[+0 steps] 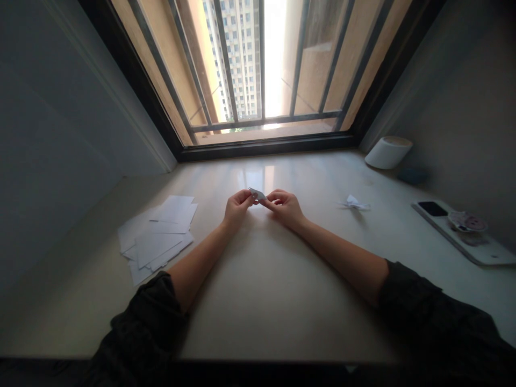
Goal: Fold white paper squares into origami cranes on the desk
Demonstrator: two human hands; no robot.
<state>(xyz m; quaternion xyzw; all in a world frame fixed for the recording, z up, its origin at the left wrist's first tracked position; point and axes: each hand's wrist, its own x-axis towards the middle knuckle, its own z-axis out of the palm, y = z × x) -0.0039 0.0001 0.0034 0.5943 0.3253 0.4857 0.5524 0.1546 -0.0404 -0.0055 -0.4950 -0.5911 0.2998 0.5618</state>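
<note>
A small folded piece of white paper [257, 193] is held between my two hands over the middle of the pale sill. My left hand [238, 206] pinches its left end with thumb and fingers. At its right end, my right hand [284, 206] grips it the same way, fingers bent. The fingertips hide part of the folds. Off to the right lies a folded white paper figure [355, 203] with pointed ends, apart from both hands. Several loose white paper sheets [161, 236] overlap in a pile beside my left forearm.
A phone [467, 234] with a round grip on its back lies at the right. Behind it, a white roll [389, 152] leans near the wall, with a dim bluish thing [413, 174] beside it. A barred window with a dark frame [270, 152] closes off the back.
</note>
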